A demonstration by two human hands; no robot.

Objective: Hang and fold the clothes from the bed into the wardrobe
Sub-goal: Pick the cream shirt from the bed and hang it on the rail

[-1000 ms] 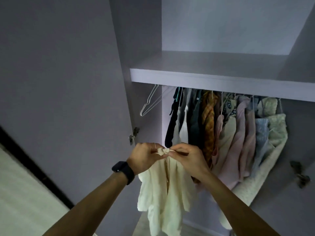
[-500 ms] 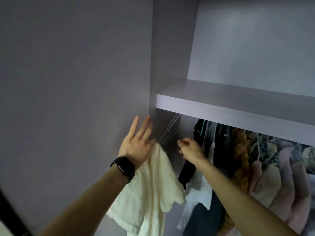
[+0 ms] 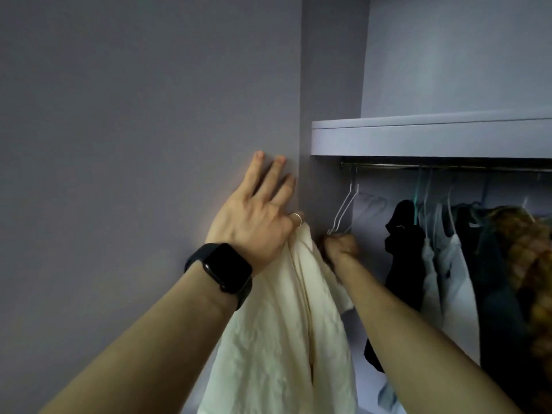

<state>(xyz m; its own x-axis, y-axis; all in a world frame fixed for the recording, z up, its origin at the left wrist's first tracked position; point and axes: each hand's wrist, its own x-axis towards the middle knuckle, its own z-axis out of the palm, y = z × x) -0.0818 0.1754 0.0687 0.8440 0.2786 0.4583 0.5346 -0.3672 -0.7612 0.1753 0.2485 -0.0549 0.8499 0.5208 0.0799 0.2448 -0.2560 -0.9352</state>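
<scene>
Clothes are partly put away, judging by the rail under the wardrobe shelf, which already carries a row of hung garments. One cream shirt is not yet on a hanger. It dangles from the left hand, just left of the wardrobe opening and in front of the flat grey panel.

That left hand is spread, with three straight fingers lying against the panel. The shirt's top edge is caught at the ringed digit beside them, though the pinch itself is hidden under the hand.

The right hand is curled round the lower part of the empty wire hangers at the left end of the rail. My reading is that a hanger is being fetched for the shirt. That leaves threading the shirt on, hooking it back, and any folding. The bed is out of view, so I cannot tell how much remains there.

Counted:
- One shirt in hand.
- Two bare white hangers, as far as the thin wires let me tell.
- One rail and one shelf.
- At least four hung garments: a black one, a white one, a dark one and an orange check one, with more cut off at the right edge.
- One dark watch and one ring.
</scene>
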